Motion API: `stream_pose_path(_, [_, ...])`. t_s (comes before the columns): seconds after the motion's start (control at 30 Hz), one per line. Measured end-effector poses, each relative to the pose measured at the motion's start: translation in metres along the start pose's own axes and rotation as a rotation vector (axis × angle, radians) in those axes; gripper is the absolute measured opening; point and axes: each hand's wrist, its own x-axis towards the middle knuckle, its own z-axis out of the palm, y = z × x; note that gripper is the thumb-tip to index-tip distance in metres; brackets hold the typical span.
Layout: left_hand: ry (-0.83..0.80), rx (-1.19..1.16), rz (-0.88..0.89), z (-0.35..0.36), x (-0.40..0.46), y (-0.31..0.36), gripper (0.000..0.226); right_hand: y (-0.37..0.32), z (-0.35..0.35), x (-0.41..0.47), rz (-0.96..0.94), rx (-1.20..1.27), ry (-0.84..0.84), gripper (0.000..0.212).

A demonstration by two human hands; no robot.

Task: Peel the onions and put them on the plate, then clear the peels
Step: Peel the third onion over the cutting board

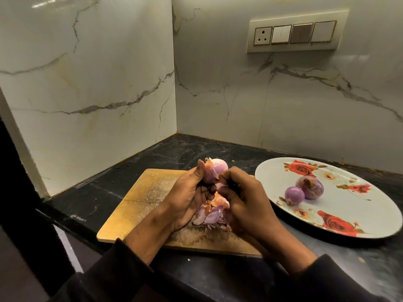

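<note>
The left hand (185,192) is gripping a half-peeled onion (219,168) over the cutting board (139,205); the right hand (246,199) is pinching its skin. Peels (212,214) are lying beneath. Two peeled onions (309,187) are sitting on the plate (370,192), just right of the board's edge.

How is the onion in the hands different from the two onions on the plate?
The onion in the hands still wears some papery orange skin; the onions on the plate look bare and glossy. It is held above the cutting board; they rest touching each other on the plate. All are purple.
</note>
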Motion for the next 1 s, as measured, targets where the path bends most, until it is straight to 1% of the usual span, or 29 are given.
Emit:
stream_pose_path(0.07, [0.006, -0.023, -0.002, 0.0001, 0.0007, 0.0003, 0.050, -0.0019, 0.0034, -0.0029, 0.038, 0.019, -0.037, 0.023])
stream_pose_path(0.13, [0.009, -0.040, -0.014, -0.0003, 0.0001, 0.0010, 0.050, -0.0004, 0.0030, -0.0043, 0.049, -0.014, -0.079, 0.022])
stream_pose_path(0.23, [0.021, -0.041, -0.024, -0.0020, -0.0004, 0.0017, 0.053, 0.0037, 0.0018, -0.0076, -0.004, -0.079, -0.190, 0.028])
stream_pose_path(0.3, [0.035, -0.020, -0.019, -0.0028, 0.0005, 0.0009, 0.057, 0.0047, 0.0030, -0.0100, -0.023, -0.112, -0.212, 0.022])
stream_pose_path(0.33, [0.044, -0.006, -0.014, -0.0035, 0.0012, 0.0007, 0.058, 0.0046, 0.0036, -0.0097, -0.029, -0.137, -0.186, 0.014])
stream_pose_path(0.37, [0.046, 0.011, -0.004, -0.0045, 0.0016, 0.0004, 0.058, 0.0045, 0.0037, -0.0087, -0.035, -0.169, -0.129, 0.006])
stream_pose_path(0.4, [0.039, 0.038, 0.005, -0.0054, 0.0022, 0.0000, 0.057, 0.0039, 0.0029, -0.0075, -0.042, -0.203, -0.049, 0.004])
stream_pose_path(0.43, [0.026, 0.080, 0.012, -0.0071, 0.0028, -0.0008, 0.056, 0.0030, 0.0020, -0.0058, -0.045, -0.231, 0.042, 0.009])
stream_pose_path(0.5, [-0.011, 0.183, 0.010, -0.0079, 0.0013, -0.0007, 0.052, 0.0012, -0.0004, -0.0033, -0.015, -0.216, 0.179, 0.027])
stream_pose_path(0.53, [-0.034, 0.224, 0.004, -0.0073, 0.0005, -0.0009, 0.050, 0.0005, -0.0013, -0.0026, 0.009, -0.185, 0.209, 0.034])
stream_pose_path(0.57, [-0.059, 0.247, 0.000, -0.0073, 0.0000, -0.0016, 0.048, 0.0001, -0.0017, -0.0024, 0.018, -0.166, 0.224, 0.036])
stream_pose_path(0.7, [-0.106, 0.227, -0.013, -0.0050, -0.0012, -0.0025, 0.048, 0.0029, -0.0034, -0.0024, -0.033, -0.210, 0.268, 0.021])
stream_pose_path(0.8, [-0.071, 0.212, 0.004, -0.0040, -0.0010, -0.0019, 0.054, 0.0025, -0.0036, -0.0036, -0.024, -0.212, 0.217, 0.025])
stream_pose_path(0.93, [-0.002, 0.116, 0.008, -0.0056, 0.0015, -0.0011, 0.061, -0.0007, 0.0012, -0.0072, -0.070, -0.229, 0.093, 0.032])
stream_pose_path(1.0, [0.030, 0.072, 0.014, -0.0067, 0.0020, -0.0007, 0.060, -0.0023, 0.0023, -0.0093, -0.074, -0.235, 0.026, 0.032])
